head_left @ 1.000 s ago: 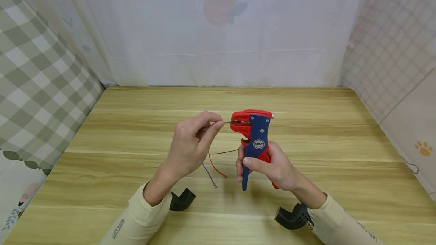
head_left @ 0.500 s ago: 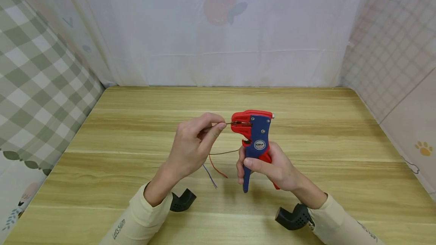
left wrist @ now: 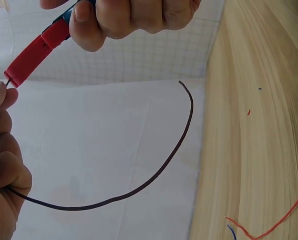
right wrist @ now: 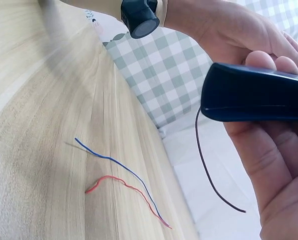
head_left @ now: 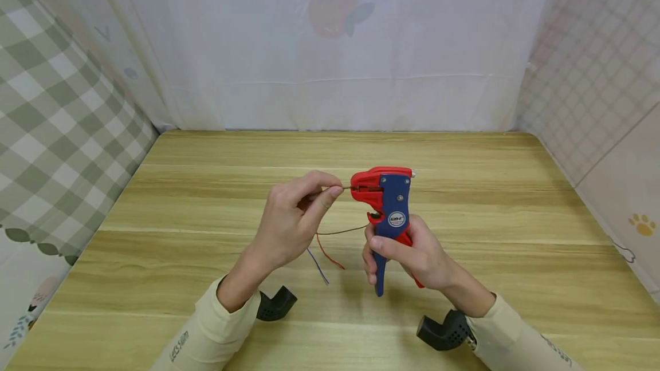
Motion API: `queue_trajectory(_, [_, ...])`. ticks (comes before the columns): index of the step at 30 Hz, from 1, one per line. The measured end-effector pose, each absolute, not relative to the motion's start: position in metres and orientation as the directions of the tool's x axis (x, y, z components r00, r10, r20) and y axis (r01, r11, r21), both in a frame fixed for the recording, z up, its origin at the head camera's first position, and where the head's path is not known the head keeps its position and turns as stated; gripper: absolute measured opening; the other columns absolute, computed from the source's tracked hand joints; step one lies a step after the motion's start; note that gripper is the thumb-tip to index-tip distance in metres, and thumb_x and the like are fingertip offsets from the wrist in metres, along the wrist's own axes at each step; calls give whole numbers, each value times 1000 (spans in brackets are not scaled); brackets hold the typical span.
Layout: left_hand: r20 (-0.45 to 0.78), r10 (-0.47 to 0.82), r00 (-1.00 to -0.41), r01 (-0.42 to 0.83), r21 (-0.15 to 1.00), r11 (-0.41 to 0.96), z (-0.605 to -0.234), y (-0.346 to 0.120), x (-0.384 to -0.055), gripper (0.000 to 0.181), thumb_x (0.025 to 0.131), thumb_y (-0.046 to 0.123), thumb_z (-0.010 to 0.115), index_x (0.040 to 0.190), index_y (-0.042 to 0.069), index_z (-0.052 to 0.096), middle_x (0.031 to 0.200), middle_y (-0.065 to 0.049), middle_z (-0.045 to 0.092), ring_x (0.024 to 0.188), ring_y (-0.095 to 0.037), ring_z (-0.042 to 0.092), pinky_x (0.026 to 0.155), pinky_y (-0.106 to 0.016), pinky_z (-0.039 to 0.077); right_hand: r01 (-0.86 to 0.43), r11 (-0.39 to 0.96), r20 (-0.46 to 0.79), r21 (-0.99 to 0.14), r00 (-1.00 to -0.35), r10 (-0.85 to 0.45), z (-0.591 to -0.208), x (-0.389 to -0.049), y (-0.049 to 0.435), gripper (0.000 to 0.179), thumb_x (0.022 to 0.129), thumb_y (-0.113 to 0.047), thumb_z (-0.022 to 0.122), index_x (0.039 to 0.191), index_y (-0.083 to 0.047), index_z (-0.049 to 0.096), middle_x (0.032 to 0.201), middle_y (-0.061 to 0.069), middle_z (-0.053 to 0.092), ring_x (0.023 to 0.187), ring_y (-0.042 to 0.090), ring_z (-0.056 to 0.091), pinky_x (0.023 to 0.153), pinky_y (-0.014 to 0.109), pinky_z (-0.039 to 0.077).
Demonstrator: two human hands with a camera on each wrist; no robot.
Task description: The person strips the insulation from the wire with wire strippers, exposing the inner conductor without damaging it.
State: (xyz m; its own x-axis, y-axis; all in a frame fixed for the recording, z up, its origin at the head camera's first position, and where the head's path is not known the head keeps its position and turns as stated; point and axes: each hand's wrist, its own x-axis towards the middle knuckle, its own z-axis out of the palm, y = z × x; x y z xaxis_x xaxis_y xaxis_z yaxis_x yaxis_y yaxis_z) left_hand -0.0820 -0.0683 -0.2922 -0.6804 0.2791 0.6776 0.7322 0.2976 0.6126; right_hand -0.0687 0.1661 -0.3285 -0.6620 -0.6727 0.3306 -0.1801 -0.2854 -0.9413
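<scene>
My right hand grips a red and blue wire stripper by its handles, head upward and mouth facing left. Between thumb and index finger, my left hand pinches a brown wire just outside that mouth, and the wire's end sits inside it. In the left wrist view the rest of the brown wire leaves my left fist and curves away in a loose arc. The dark blue handle fills the foreground of the right wrist view.
A red wire and a blue wire lie on the wooden table below my hands. Two tiny scraps, one red and one blue, also lie there. Pale curtains enclose the table's back and sides.
The stripper's blue handle has swung right, toward the red one, as my right fingers squeeze, and its mouth has narrowed on the brown wire. My left fingertips have shifted slightly right.
</scene>
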Motion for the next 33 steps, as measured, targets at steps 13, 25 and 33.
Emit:
queue_trajectory(13, [653, 279, -705, 710, 645, 283, -290, -68, -80, 9, 99, 0, 69, 106, 2, 74, 69, 0, 54, 58, -7, 41, 54, -23, 35, -168, -321, 349, -932, -661, -664, -330, -68, 167, 10, 107, 1, 44, 102, 1, 52, 73, 19, 59, 60, 25, 68, 64, 40, 61])
queue_trajectory(25, [668, 246, -703, 711, 650, 267, -292, -64, -79, 8, 97, 0, 70, 102, 1, 75, 63, 2, 44, 56, -6, 36, 53, -23, 29, -135, -327, 332, -935, -659, -675, -330, -67, 166, 12, 109, -1, 43, 104, -1, 53, 75, 16, 61, 63, 24, 69, 67, 38, 61])
queue_trajectory(33, [668, 228, -709, 704, 653, 279, -293, -64, -79, 7, 98, 1, 69, 101, 1, 75, 61, 4, 39, 55, -5, 33, 53, -24, 27, -120, -322, 318, -939, -660, -681, -329, -66, 165, 11, 108, -1, 42, 105, -1, 53, 76, 15, 62, 65, 23, 70, 68, 39, 62])
